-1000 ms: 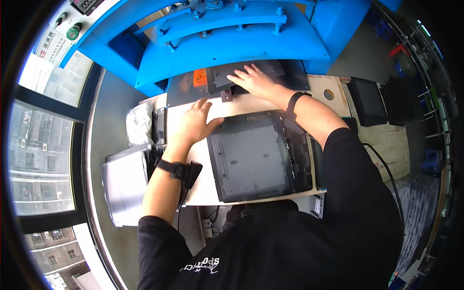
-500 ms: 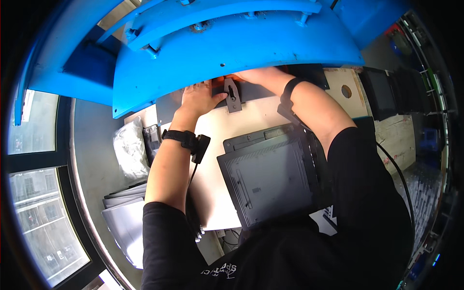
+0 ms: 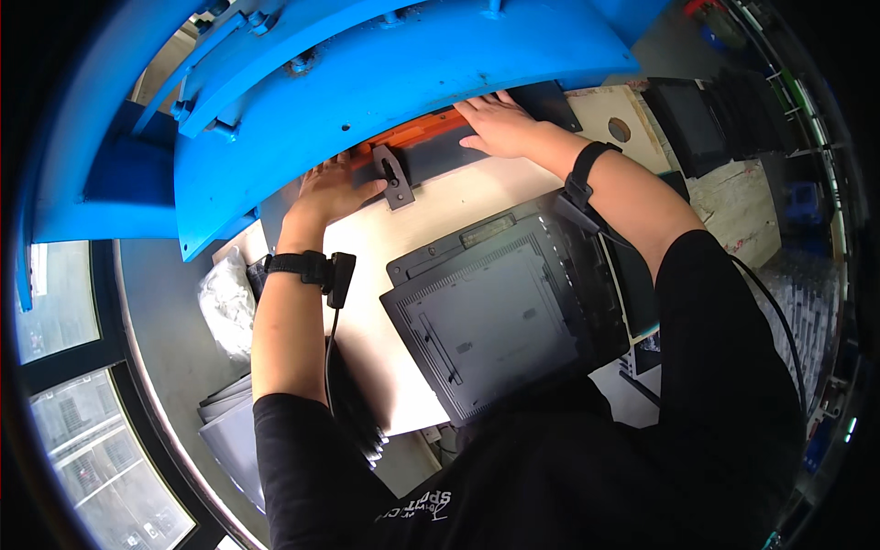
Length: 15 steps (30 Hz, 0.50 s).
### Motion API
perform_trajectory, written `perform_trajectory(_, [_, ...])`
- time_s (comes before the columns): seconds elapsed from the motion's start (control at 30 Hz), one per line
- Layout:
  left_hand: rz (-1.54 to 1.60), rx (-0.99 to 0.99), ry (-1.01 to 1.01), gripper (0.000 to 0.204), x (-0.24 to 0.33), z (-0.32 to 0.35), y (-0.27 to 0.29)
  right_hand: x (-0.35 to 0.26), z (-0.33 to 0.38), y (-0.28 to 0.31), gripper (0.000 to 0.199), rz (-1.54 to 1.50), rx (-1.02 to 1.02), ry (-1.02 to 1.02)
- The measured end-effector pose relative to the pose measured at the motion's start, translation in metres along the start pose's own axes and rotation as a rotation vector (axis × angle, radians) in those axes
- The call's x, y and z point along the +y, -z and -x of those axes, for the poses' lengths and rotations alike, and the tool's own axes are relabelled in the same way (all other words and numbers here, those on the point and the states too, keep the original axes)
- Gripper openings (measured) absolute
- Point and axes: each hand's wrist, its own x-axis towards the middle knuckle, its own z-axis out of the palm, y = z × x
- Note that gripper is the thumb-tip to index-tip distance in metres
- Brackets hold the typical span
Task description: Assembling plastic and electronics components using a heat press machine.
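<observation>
An orange piece (image 3: 417, 131) lies along a dark flat plate (image 3: 449, 156), partly covered by the edge of the big blue metal plate (image 3: 412, 64) above. At its left end my left hand (image 3: 332, 190) rests flat, thumb out to the right and fingertips in shadow near the blue edge. My right hand (image 3: 498, 126) lies open at the right end, fingers spread and holding nothing. Between my hands a grey slotted metal clamp (image 3: 394, 179) sticks out towards me. Closer to my body sits a dark grey vented plastic cover panel (image 3: 495, 316).
A clear plastic bag (image 3: 227, 307) sits left of the pale board (image 3: 367, 385), above a stack of dark sheets (image 3: 229, 431). Black panels (image 3: 697, 128) stand at the far right beside a board with a round hole (image 3: 619, 130). Cables run from both wrist straps.
My right hand has come out from under the blue plate and now shows its spread fingers. More of the orange piece shows. The whole view has shifted and tilted.
</observation>
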Motion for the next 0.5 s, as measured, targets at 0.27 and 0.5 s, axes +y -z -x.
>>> perform_trajectory(0.27, [0.224, -0.062, 0.010, 0.088, -0.004, 0.026, 0.006, -0.025, 0.013, 0.031, 0.071, -0.169, -0.177, -0.113])
perform_trajectory(0.5, [0.432, 0.155, -0.032, 0.071, 0.033, 0.158, 0.010, 0.034, 0.186, 0.034, 0.053, -0.483, -0.096, 0.049])
